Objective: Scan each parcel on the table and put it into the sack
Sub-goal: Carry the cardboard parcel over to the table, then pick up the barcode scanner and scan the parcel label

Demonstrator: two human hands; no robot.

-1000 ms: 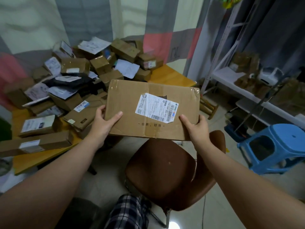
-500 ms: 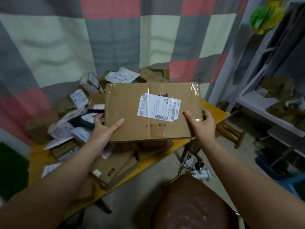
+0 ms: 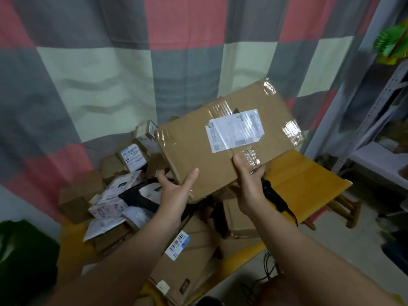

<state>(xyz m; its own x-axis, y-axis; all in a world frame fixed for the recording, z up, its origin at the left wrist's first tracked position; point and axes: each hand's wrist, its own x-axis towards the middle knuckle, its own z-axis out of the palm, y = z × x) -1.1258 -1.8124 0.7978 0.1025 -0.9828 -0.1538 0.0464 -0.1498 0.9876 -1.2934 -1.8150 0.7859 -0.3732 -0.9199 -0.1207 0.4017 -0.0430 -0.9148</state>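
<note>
Cardboard parcel (image 3: 198, 149) went from level to tilted, far-right corner up, over table (image 3: 309, 177) just ahead of hands. Left hand (image 3: 174, 191) gripped near-left corner, thumb on top, fingers under. Right hand (image 3: 249, 184) gripped near edge likewise. Likely turning for scan; not yet sacked. Shipping label (image 3: 235, 130) blurred, unreadable.

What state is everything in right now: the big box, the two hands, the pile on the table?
Large box, taped shut, tilted, label facing up, held over the heap.
Left hand, gripping the box's near corner.
Right hand, gripping the box's near edge, thumb on top.
Other parcels, heaped on the yellow table.
</note>
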